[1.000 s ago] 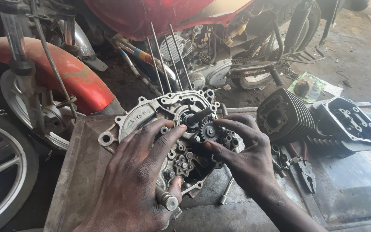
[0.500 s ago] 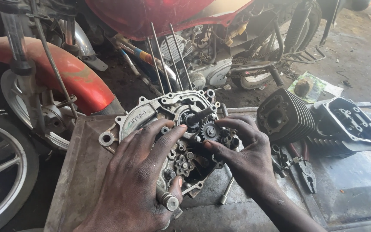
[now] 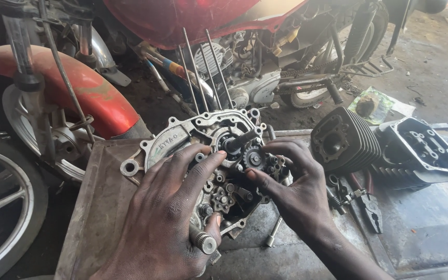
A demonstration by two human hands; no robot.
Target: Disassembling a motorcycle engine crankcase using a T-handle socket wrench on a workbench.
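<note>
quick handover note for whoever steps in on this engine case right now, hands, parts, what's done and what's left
Left hand: spread flat on the open engine case, fingertips by the gear shaft.
Right hand: fingers pinching the small gear on its shaft.
Parts: case lies on the metal tray; finned cylinder and cylinder head lie to the right, pliers beside them.
Done: case open, cylinder off.
Left: gears still sit in the case.

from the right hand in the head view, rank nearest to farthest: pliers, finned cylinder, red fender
1. Pliers: on the tray, just right of the right hand.
2. Finned cylinder: up and right, slightly farther.
3. Red fender: far left, beyond the engine case.
</note>
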